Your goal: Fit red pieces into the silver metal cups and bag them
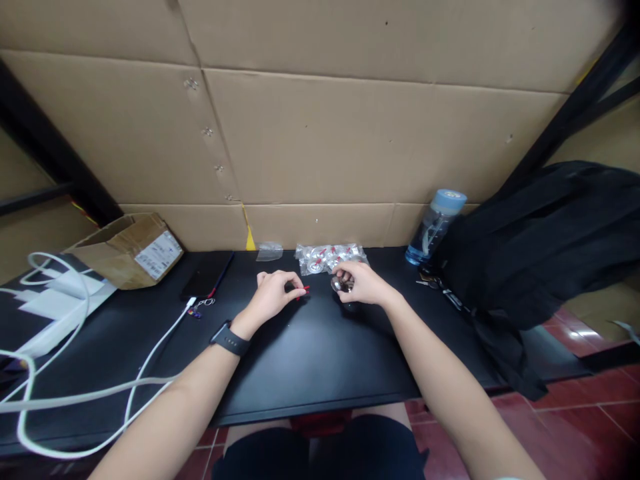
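Over the middle of the black table, my left hand [275, 295] pinches a small red piece [303, 291] between thumb and fingertips. A dark watch band circles that wrist. To its right, my right hand [361, 283] has its fingers closed round a shiny round metal object [342, 285], partly covered by the fingers. The two hands are apart. Just behind them lie clear plastic packets [330, 257] with silvery round items and red bits inside. A smaller clear bag [270, 251] is to the left of the packets.
At the left are an open cardboard box [140, 250], a phone [207, 275] on a white cable [163, 338], and white adapters [60, 293]. A blue-lidded bottle [433, 227] and a black backpack [540, 240] stand at the right. Cardboard panels [350, 133] rise behind the table [325, 367].
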`<state>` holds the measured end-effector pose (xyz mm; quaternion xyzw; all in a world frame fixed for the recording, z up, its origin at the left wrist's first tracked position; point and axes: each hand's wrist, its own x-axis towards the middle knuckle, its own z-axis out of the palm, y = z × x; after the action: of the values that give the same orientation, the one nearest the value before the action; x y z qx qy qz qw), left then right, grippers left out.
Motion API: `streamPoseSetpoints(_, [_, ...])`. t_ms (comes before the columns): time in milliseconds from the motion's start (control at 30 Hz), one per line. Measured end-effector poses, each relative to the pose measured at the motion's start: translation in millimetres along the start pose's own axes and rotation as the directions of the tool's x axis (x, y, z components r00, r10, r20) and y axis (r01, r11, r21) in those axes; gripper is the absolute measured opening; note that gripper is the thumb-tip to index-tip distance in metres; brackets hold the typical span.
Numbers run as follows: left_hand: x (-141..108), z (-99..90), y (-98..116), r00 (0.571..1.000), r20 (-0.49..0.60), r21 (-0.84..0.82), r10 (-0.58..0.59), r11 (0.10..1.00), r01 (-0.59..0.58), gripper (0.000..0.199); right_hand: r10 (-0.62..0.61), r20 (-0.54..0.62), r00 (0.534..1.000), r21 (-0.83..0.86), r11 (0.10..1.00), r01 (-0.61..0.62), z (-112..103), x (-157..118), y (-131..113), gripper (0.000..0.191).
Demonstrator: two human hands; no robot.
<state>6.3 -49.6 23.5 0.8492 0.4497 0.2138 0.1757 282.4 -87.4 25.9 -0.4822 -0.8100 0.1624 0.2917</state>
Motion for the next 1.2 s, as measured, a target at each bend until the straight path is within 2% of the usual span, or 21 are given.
streamPoseSetpoints(133, [-0.2, -1.0, 4.0, 0.999, -0.039, -0.132, -0.017, 0.991, 0.011, 0.018, -0.078, -0.149, 0.986, 0.163, 0.981, 0.102, 11.1, 4.0, -16.9, 0.040])
streamPoseSetpoints(233, [0.4, 1.6, 2.2, 0.996, -0.094, -0.269, -0.002, 0.963, -0.023, 0.020, -0.110, -0.257, 0.960, 0.239, 0.955, 0.174, 23.6, 6.3, -30.1, 0.042])
streamPoseSetpoints(367, [-0.2, 5.4, 4.0, 0.988, -0.150, -0.418, 0.035, 0.904, -0.095, 0.020, -0.145, -0.370, 0.918, 0.285, 0.922, 0.261, 37.5, 7.0, -46.4, 0.042])
streamPoseSetpoints(500, [-2.9, 6.1, 12.9, 0.977, -0.207, -0.481, 0.056, 0.864, -0.151, 0.019, -0.144, -0.432, 0.890, 0.306, 0.905, 0.295, 42.5, 5.8, -57.7, 0.037])
streamPoseSetpoints(767, [-6.8, 10.5, 19.4, 0.964, -0.264, -0.454, 0.027, 0.879, -0.148, 0.016, -0.027, -0.410, 0.912, 0.404, 0.891, 0.208, 51.1, 4.7, -54.3, 0.030])
streamPoseSetpoints(933, [-12.7, 5.0, 30.4, 0.932, -0.362, -0.234, -0.021, 0.970, -0.069, 0.012, 0.078, -0.308, 0.948, 0.524, 0.846, 0.101, 51.5, 6.9, -47.4, 0.018])
streamPoseSetpoints(1067, [-15.0, 2.5, 33.8, 0.927, -0.372, -0.091, 0.051, 0.992, -0.092, 0.012, 0.064, -0.262, 0.963, 0.469, 0.880, 0.069, 45.7, 7.7, -45.3, 0.018])
streamPoseSetpoints(1200, [-14.4, 4.3, 32.0, 0.954, -0.285, -0.054, 0.092, 0.992, -0.112, 0.020, 0.024, -0.177, 0.984, 0.307, 0.951, 0.032, 40.6, 5.7, -45.5, 0.015])
